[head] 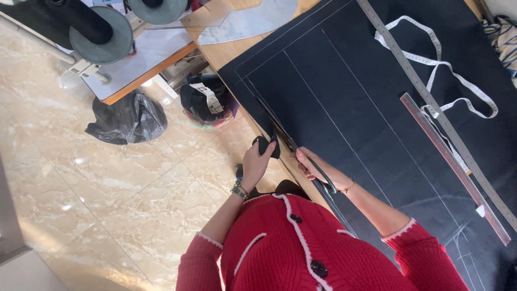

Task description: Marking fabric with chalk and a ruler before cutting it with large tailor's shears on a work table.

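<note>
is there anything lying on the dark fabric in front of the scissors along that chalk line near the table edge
Nothing visible does. The scissors in the right hand cut near the dark fabric edge; the left hand holds the cut strip aside. Both rulers and the tape measure lie farther across the table.

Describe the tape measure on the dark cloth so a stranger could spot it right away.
Start at the big dark cloth marked with chalk lines, spread over the wooden table. Go to its far right part, beyond the two long straight rulers. The tape measure is the white ribbon lying there in loose loops, soft and curling where the rulers beside it are stiff and straight.
</note>
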